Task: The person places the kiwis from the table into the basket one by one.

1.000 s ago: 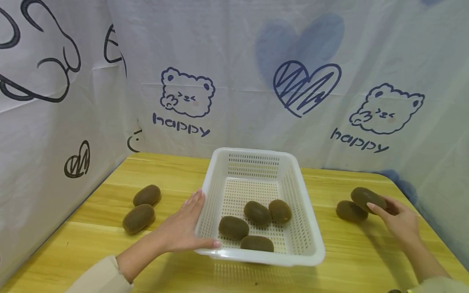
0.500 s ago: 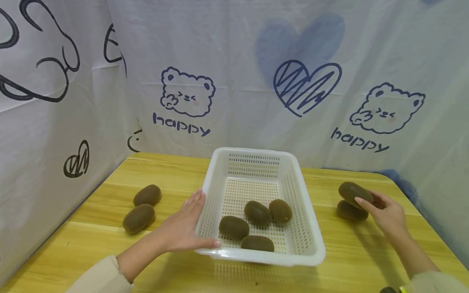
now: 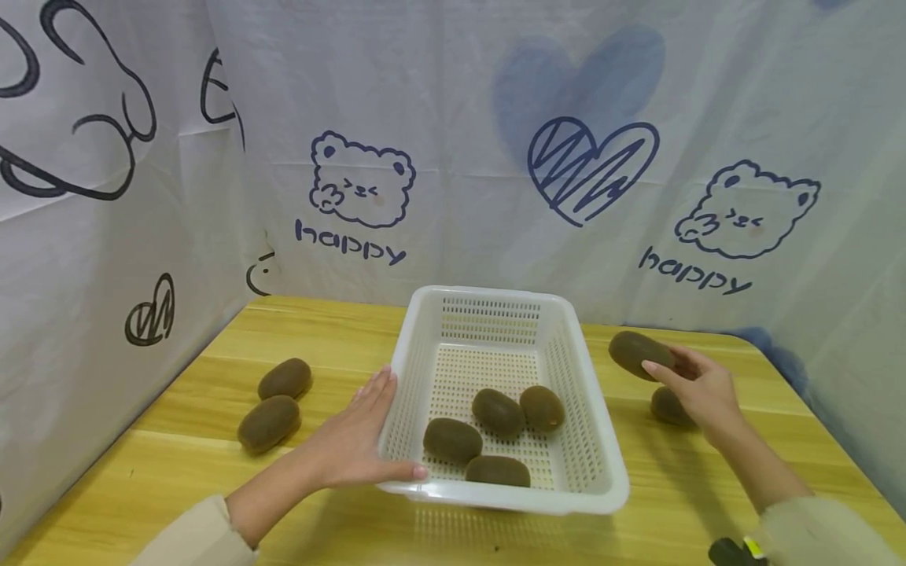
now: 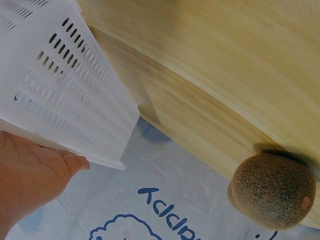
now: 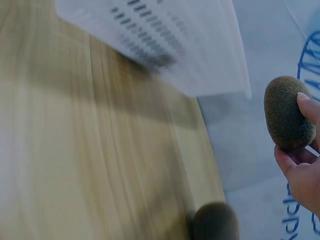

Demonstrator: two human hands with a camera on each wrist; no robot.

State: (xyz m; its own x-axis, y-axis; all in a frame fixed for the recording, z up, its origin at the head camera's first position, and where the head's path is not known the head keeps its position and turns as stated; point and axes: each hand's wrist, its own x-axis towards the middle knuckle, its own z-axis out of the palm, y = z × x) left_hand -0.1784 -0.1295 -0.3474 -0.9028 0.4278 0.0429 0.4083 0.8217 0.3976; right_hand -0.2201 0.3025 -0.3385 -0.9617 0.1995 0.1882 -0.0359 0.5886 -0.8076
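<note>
My right hand (image 3: pixel 701 389) pinches a brown fuzzy kiwi (image 3: pixel 637 354) between thumb and fingers, raised just right of the basket. The same kiwi (image 5: pixel 286 112) shows plainly in the right wrist view. Below that hand another kiwi (image 3: pixel 671 406) lies on the table, partly covered by the hand. A white perforated plastic basket (image 3: pixel 607 472) stands in the middle with several kiwis inside, among them one kiwi (image 3: pixel 453 440) at its near left corner. My left hand (image 3: pixel 354 440) rests against the basket's left side, fingers straight along the wall and thumb on the near rim.
Two kiwis, a rear kiwi (image 3: pixel 285 379) and a front kiwi (image 3: pixel 269 423), lie on the wooden table (image 3: pixel 163 479) left of the basket. White printed cloth (image 3: pixel 467 212) hangs behind and along the sides. A dark object with a yellow part (image 3: pixel 732 552) shows by the right sleeve.
My right hand has carried its kiwi leftward and slightly up, away from the kiwi on the table toward the basket. The left hand and basket have stayed in place.
</note>
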